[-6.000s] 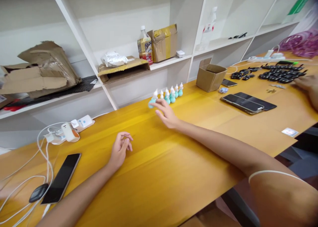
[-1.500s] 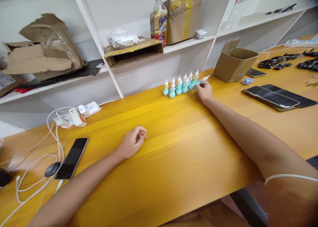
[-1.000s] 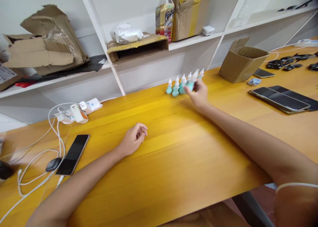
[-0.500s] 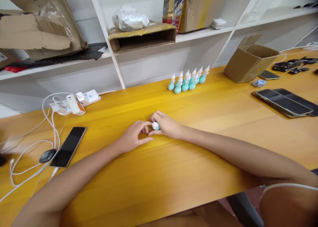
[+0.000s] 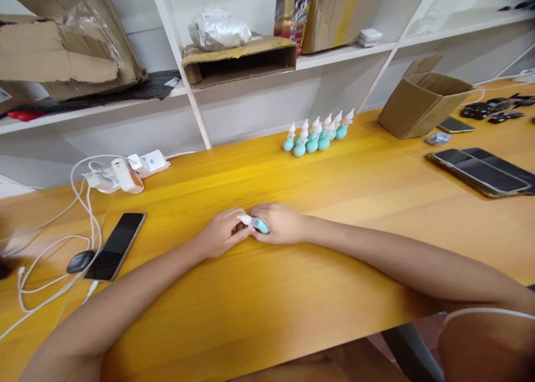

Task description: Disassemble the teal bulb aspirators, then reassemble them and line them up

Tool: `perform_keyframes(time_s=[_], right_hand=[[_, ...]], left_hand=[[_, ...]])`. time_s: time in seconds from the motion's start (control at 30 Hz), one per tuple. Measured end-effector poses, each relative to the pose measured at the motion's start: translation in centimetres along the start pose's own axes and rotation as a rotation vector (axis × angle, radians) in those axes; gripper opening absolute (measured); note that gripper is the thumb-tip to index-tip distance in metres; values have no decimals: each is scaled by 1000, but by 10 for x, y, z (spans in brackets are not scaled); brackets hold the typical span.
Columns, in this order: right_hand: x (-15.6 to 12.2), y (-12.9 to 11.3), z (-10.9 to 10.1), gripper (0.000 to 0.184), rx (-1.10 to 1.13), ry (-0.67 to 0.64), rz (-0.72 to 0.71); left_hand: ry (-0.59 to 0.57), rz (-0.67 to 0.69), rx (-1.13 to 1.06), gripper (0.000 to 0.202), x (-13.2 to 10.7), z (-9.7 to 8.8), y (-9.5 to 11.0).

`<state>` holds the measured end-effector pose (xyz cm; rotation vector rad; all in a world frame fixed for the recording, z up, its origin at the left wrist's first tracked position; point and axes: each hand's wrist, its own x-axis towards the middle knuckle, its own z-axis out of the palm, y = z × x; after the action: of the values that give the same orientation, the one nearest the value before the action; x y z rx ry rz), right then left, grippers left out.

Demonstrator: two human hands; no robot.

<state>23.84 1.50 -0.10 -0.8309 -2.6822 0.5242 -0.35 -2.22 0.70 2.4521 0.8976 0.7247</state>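
A small nasal aspirator with a teal bulb and a white tip lies sideways between my hands, just above the wooden desk. Wrapped around the bulb end are the fingers of my right hand, which hide part of it. My left hand pinches the white tip end, pointing to the left, between thumb and fingers. Farther back on the desk, several like nasal aspirators stand upright in a close group with their white tips up.
A phone, a black mouse and white cables lie at the left, near a power strip with chargers. On the right are an open cardboard box and dark tablet-like devices. Shelves with boxes rise behind the desk.
The aspirator has turned from its tip facing me to lying sideways, tip leftward. My left hand has closed on the tip, and my right hand has shifted slightly toward me.
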Motion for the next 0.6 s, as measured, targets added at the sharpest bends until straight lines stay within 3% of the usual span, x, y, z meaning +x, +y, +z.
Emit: perform_keyframes(time_s=[0.2, 0.47, 0.6], right_hand=[[2, 3, -6, 17, 77, -20, -76], [0, -12, -9, 22, -25, -66, 84], [1, -12, -11, 24, -23, -78, 79]], left_hand=[[34, 46, 64, 20, 1, 3, 2], [59, -30, -57, 9, -1, 6, -5], [-4, -75, -93, 23, 0, 0, -4]])
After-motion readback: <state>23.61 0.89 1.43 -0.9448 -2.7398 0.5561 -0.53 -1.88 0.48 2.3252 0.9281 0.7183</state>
